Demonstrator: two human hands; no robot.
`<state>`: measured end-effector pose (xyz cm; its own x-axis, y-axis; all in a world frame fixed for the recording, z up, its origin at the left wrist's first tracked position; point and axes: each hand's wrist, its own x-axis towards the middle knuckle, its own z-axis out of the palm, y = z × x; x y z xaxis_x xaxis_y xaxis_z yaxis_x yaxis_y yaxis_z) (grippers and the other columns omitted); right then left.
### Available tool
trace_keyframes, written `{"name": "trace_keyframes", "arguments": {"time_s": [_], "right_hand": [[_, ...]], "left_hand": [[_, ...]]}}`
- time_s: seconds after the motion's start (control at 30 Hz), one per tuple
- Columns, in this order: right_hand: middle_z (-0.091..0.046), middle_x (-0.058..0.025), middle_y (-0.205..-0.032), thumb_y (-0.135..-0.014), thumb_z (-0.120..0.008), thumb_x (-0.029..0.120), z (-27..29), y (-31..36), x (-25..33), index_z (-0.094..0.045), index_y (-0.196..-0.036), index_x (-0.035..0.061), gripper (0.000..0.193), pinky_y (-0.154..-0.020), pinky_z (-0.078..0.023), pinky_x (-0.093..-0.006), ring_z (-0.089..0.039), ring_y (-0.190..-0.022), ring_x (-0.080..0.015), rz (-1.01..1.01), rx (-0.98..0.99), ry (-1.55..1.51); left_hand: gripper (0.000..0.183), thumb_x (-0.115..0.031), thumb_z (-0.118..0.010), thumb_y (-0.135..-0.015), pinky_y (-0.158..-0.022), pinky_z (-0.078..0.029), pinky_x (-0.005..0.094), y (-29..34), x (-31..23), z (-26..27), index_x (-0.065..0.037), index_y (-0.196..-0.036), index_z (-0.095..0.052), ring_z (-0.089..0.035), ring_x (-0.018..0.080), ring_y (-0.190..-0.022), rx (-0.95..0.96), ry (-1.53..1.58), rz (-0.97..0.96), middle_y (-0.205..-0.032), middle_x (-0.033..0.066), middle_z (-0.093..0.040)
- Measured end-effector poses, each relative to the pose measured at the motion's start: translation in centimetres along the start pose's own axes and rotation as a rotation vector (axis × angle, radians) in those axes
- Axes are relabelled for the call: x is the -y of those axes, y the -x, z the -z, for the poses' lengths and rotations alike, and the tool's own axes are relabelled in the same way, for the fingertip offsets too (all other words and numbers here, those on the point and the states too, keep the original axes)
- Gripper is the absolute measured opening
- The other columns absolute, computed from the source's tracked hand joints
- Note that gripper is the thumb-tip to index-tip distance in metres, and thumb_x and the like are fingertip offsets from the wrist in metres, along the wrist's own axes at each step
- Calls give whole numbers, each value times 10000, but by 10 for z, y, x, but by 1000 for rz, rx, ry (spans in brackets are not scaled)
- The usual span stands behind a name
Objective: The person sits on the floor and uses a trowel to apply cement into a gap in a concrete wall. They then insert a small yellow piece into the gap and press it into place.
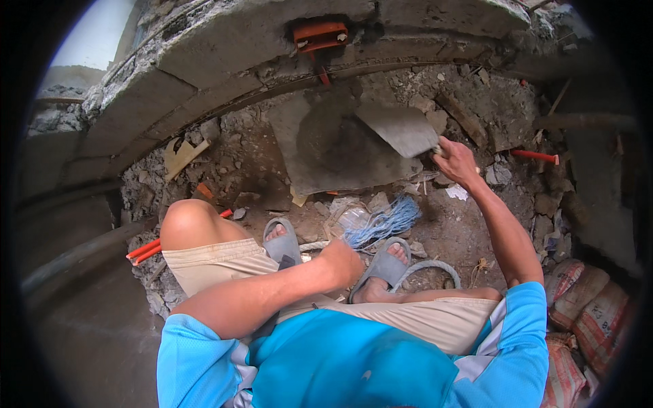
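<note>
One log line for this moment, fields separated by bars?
right hand: grips grey metal trowel | trowel: over wet grey mortar patch | left hand: fisted, above knees

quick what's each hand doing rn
Left hand: closed in a fist, held thing cannot be told.
Right hand: closed on the trowel handle.

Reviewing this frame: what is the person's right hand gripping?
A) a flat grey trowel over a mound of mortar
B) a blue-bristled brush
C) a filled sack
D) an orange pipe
A: the right hand grips the handle of the trowel, whose flat grey blade sits over the grey mortar mound.
</note>
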<state>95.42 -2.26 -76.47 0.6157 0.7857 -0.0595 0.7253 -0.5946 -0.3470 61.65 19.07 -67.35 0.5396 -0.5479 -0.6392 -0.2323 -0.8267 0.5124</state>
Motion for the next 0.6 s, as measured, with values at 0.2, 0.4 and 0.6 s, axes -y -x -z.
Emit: {"name": "trace_keyframes", "arguments": {"time_s": [0.2,0.4,0.6], "right_hand": [[-666,-228,-917,-917,-748,274,-11,62,-33,-589,-1025,55,291,-762,-525,-569,-670,-908,-487,-74,181,-51],[-676,-174,-1011,-922,-786,207,-20,90,-46,-612,-1081,60,278,-790,-535,-541,-680,-985,-431,61,178,3],[-708,-188,-1051,-935,-779,229,-90,25,1,-622,-1179,77,328,-865,-570,-551,-697,-1044,-436,46,111,-58]], "left_hand": [[244,-205,-662,-973,-853,-553,433,2,-11,10,-84,-1137,-795,-760,270,-1016,-170,-61,-27,-1027,98,-806],[229,-221,-658,-990,-829,-507,437,6,-20,18,-93,-1129,-786,-725,268,-1033,-172,-134,-24,-1051,67,-780],[222,-207,-649,-994,-855,-499,423,5,-30,23,-96,-1128,-787,-718,264,-1036,-124,-100,-43,-1063,79,-779]]}}
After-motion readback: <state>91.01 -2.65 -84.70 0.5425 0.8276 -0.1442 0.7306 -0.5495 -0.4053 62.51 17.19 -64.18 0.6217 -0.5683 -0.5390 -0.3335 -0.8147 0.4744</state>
